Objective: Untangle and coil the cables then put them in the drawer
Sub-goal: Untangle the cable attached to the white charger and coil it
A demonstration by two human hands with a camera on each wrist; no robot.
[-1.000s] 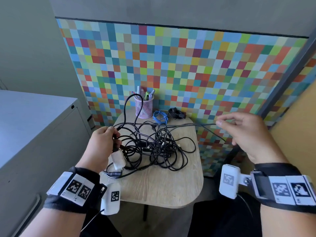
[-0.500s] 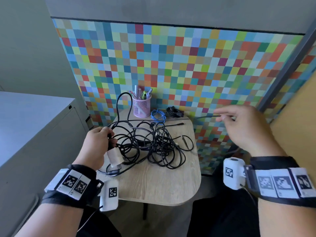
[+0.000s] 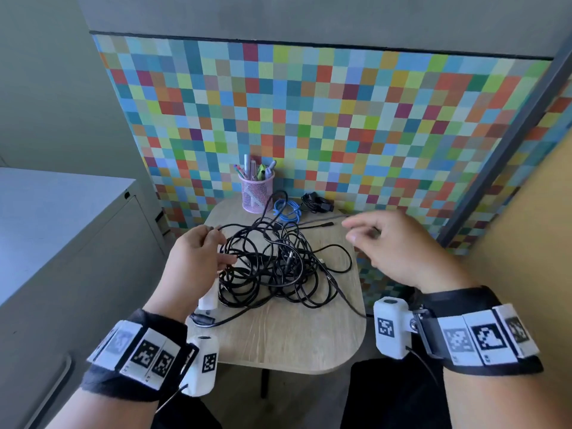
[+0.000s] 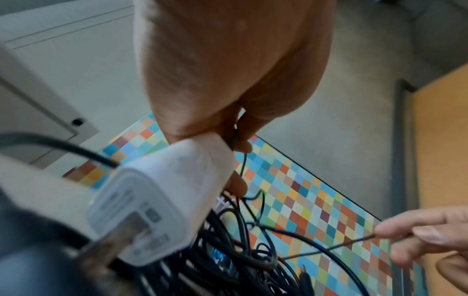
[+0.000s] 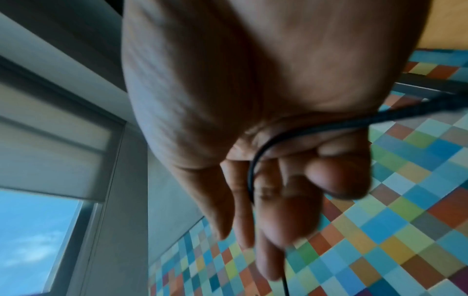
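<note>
Cables (image 3: 278,264) lie tangled beside the pink cup (image 3: 256,193); your right hand (image 3: 399,246), drawn closer, pinches one strand; your left hand (image 3: 195,261) grasps another.

tangled black cables (image 3: 278,267) heaped on small table (image 3: 294,335), uncoiled
</note>
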